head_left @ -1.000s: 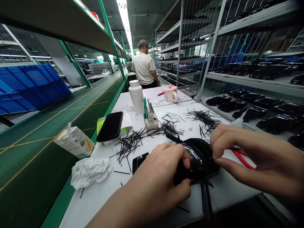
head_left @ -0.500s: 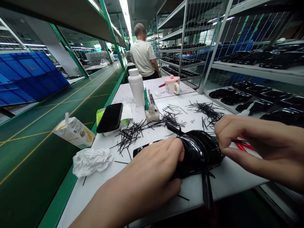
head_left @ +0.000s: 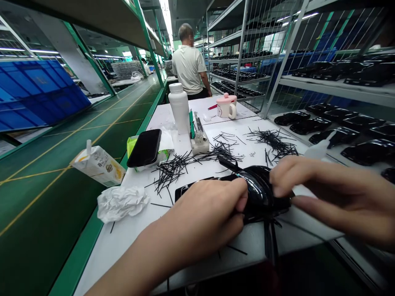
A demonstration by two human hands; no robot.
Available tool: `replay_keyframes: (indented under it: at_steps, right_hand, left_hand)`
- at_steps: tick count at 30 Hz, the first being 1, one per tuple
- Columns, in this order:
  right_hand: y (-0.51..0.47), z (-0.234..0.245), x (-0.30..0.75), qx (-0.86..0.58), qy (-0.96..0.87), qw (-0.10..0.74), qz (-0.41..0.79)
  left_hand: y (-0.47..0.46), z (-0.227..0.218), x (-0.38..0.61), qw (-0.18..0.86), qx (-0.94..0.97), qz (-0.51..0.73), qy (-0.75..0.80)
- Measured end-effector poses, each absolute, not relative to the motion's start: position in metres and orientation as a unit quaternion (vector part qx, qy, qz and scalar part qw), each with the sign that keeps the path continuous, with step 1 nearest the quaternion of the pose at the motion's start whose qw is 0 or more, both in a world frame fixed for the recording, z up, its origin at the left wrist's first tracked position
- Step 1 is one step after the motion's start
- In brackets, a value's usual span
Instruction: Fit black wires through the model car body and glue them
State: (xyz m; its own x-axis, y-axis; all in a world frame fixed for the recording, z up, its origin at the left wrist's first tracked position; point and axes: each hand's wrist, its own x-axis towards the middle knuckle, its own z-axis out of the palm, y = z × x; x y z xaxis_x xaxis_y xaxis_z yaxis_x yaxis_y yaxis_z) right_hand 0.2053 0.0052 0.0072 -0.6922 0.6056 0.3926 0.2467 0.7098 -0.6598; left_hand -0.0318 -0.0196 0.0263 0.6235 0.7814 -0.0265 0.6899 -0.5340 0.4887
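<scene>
A factory aisle of wire racks is stretching away, a co-worker (head_left: 188,68) is standing beyond the white surface (head_left: 296,234), and thin black sticks (head_left: 168,174) are lying there in loose heaps. The left hand (head_left: 205,216) is wrapping around a glossy black moulded piece (head_left: 262,191) resting on the surface, while the right hand (head_left: 327,193) is curling its thumb and fingers at that piece's edge (whether they are pinching anything, I cannot tell).

White workbench (head_left: 160,119) clutter beside a green conveyor belt (head_left: 61,172)

White plastic bottle (head_left: 179,109), black smartphone (head_left: 144,148), juice carton (head_left: 97,166), crumpled tissue (head_left: 122,204), pink-lidded mug (head_left: 226,107); blue crates (head_left: 37,92) left; co-worker (head_left: 188,68) ahead; wire racks (head_left: 242,53).
</scene>
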Motion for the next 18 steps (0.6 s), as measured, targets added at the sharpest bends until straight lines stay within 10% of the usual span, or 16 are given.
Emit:
replay_keyframes:
  at_steps: [18]
  right_hand:
    - [0.009,-0.029,0.179,-0.117,-0.918,0.355,0.133]
  left_hand:
    - [-0.016,0.033,-0.038,0.306,0.848,0.09,0.423]
